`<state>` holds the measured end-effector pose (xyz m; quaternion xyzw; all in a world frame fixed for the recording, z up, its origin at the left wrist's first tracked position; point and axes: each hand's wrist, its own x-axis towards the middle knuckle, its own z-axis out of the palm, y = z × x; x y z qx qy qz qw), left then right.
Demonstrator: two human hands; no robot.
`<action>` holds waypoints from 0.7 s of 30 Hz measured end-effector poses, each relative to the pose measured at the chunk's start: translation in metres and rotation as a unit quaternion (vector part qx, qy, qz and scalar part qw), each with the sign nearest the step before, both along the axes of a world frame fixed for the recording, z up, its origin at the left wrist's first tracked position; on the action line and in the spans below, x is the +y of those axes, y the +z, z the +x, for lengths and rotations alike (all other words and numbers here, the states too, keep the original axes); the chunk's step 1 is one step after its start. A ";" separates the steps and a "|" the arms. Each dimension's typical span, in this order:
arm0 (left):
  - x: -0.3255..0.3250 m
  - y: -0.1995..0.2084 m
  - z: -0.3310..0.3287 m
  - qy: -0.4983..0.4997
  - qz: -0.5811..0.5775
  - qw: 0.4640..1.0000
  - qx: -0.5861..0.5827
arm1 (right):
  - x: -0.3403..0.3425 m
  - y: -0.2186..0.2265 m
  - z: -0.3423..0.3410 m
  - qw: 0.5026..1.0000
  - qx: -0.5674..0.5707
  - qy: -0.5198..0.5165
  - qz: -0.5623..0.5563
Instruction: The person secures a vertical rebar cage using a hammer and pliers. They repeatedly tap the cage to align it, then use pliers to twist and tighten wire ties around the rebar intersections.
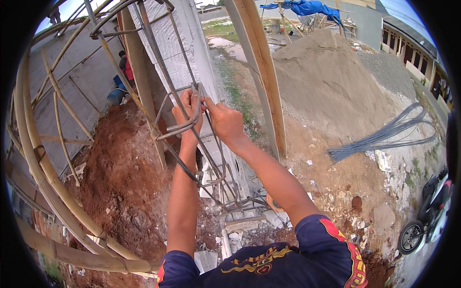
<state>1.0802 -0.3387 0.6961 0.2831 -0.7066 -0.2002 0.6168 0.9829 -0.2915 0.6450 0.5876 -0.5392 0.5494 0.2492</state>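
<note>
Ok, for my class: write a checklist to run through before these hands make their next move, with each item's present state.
1. Left hand at the corner of the steel stirrup: ok.
2. Right hand up beside it: ok.
3. Hands covered: not ok, both are bare.
4. Contents of each grip: cannot tell, too small to make out.
5. Rod bundle clear of both hands: ok, on the ground off to the right.

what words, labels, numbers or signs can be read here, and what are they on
Shirt front: stylised gold lettering, too foreshortened to read surely.
Right sleeve: yellow letters on red, which I won't copy out.
White wrapper: any print too small to read.
Motorbike: any markings too small to read.
</note>
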 end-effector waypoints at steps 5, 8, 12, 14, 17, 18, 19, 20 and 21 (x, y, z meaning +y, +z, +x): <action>0.002 0.000 0.003 0.075 -0.061 0.994 -0.055 | 0.011 -0.019 0.012 0.996 -0.007 0.057 0.067; 0.000 -0.003 0.001 0.062 -0.033 0.997 -0.037 | 0.022 -0.028 0.009 0.988 -0.019 0.133 0.074; -0.007 -0.007 -0.001 -0.095 0.063 0.992 0.055 | 0.031 -0.037 0.000 0.972 0.005 0.211 0.104; -0.013 -0.009 -0.004 -0.083 0.040 0.994 0.066 | 0.032 -0.056 -0.015 0.960 0.040 0.260 0.094; -0.020 -0.014 -0.004 -0.047 0.010 0.998 0.046 | 0.037 -0.124 -0.064 0.968 -0.135 0.212 -0.026; -0.021 -0.016 -0.003 -0.029 0.007 0.999 0.030 | 0.043 -0.160 -0.078 0.941 -0.291 0.171 -0.003; -0.023 -0.016 -0.003 -0.032 0.000 0.999 0.036 | 0.041 -0.198 -0.091 0.910 -0.408 0.072 -0.020; -0.024 -0.017 -0.003 -0.037 -0.005 0.998 0.040 | 0.047 -0.242 -0.098 0.889 -0.454 -0.036 0.041; -0.025 -0.017 -0.004 -0.044 -0.012 0.998 0.046 | 0.053 -0.288 -0.094 0.886 -0.422 -0.147 0.126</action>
